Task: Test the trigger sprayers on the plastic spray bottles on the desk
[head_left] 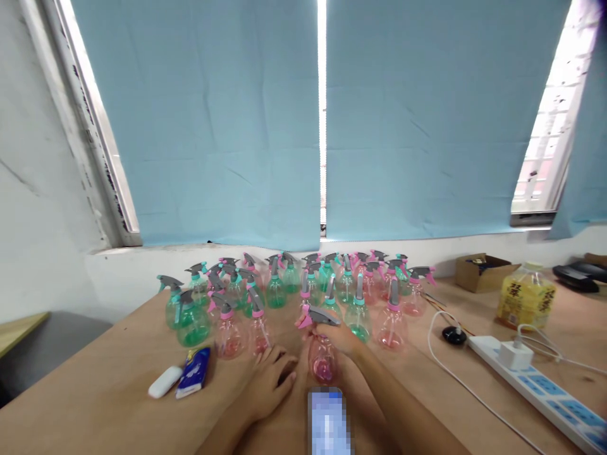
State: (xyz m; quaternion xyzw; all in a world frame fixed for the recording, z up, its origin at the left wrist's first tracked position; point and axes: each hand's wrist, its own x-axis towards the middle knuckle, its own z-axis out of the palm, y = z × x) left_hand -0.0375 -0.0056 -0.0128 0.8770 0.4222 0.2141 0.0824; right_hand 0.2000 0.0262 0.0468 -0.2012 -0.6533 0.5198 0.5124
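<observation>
pink spray bottle (pixel 323 361) in right hand (pixel 340 335)

The right hand (pixel 336 333) is wrapped around the upper part of the pink spray bottle (pixel 323 364), its back facing upward and its fingers reaching past to the bottle's left side; the bare right forearm (pixel 393 393) slants in from the bottle's lower right, angled forward and inward. The left hand (pixel 271 384) rests palm down to the bottle's left, apart from it, fingers loosely spread and slightly bent, thumb out toward it; the bare left forearm (pixel 236 418) lies to the bottle's lower left.
</observation>
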